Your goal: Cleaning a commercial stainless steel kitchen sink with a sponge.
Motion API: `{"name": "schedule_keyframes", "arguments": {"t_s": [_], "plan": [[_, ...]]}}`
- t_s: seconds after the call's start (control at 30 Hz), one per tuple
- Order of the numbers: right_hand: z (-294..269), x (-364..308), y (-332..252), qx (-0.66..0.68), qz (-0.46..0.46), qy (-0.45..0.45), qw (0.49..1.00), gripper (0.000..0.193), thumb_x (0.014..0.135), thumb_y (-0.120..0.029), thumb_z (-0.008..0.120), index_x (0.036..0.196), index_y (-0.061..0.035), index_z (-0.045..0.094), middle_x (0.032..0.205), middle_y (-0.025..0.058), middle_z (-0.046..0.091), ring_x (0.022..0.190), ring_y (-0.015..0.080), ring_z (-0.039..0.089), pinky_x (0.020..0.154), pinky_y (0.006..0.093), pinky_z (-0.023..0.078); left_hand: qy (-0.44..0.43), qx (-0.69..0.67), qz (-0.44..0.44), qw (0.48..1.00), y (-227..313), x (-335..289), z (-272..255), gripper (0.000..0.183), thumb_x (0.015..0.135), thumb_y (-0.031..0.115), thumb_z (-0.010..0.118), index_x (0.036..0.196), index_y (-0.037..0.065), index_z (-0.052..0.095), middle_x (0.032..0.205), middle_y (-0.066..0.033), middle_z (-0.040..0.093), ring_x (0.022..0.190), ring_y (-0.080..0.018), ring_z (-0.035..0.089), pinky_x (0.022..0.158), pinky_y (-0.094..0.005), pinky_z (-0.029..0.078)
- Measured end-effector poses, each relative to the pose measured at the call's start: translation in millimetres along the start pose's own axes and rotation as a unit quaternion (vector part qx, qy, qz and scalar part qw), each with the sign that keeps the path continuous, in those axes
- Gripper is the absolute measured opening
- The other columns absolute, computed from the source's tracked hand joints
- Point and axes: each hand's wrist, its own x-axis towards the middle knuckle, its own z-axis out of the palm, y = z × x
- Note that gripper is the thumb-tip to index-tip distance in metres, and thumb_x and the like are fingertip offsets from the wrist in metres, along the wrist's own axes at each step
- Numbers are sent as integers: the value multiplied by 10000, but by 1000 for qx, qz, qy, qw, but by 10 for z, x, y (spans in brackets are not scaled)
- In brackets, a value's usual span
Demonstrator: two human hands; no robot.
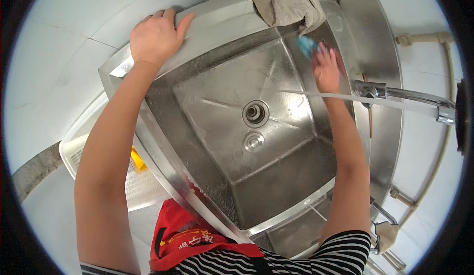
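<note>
My left hand (155, 37) rests on the rim (212, 26) of a stainless steel sink at the far left corner, thumb spread and fingers at the outer edge. Smeared by motion, my right hand (327, 70) is inside the basin against its right wall. Its fingers press on a crumpled blue cloth (307, 46); the blur hides the cloth's exact kind. A stream of water (335, 96) from the tap crosses over my right wrist into the basin (237, 77). In the basin floor are an open drain (256, 113) and a round metal strainer (254, 141) beside it.
A grey-beige towel (286, 3) drapes over the far rim. The chrome tap (419, 96) stands at the right, with pipes (449, 63) along the wall. A white plastic basket (143, 188) with something yellow (138, 159) is at left. Another basin (296, 230) lies near my right arm.
</note>
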Motion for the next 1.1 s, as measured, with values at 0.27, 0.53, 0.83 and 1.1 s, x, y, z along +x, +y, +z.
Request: {"name": "schedule_keyframes", "arguments": {"t_s": [0.27, 0.53, 0.83, 1.1], "plan": [[777, 46, -236, -103, -50, -129, 985, 467, 885, -204, 459, 1322, -42, 468, 1368, 35, 435, 1353, 203, 270, 1112, 400, 222, 13, -9, 9, 1000, 155, 45, 10, 459, 867, 513, 501, 738, 91, 629, 704, -56, 638, 651, -262, 627, 542, -376, 490], [744, -1863, -611, 38, -30, -316, 947, 379, 823, -198, 560, 1173, -52, 543, 1205, 100, 487, 1118, 245, 468, 997, 380, 378, 18, 6, 0, 1000, -2, 26, -14, 452, 871, 520, 493, 826, 100, 654, 751, -63, 653, 684, -279, 640, 553, -380, 501], [-161, -651, 12, -60, 7, -180, 982, 209, 774, -219, 539, 889, -77, 640, 1043, 86, 559, 1047, 249, 488, 922, 388, 387, -38, 10, -17, 999, 46, 7, -60, 487, 890, 542, 441, 898, 110, 664, 821, -72, 663, 743, -285, 644, 618, -389, 512], [-493, -239, 255, -28, -108, -96, 989, 377, 829, -146, 496, 1181, -37, 576, 1309, 33, 516, 1276, 219, 402, 1107, 402, 259, -45, 5, -22, 999, 17, 26, -28, 485, 891, 553, 421, 989, 146, 666, 878, -87, 677, 786, -304, 651, 645, -404, 517]]}}
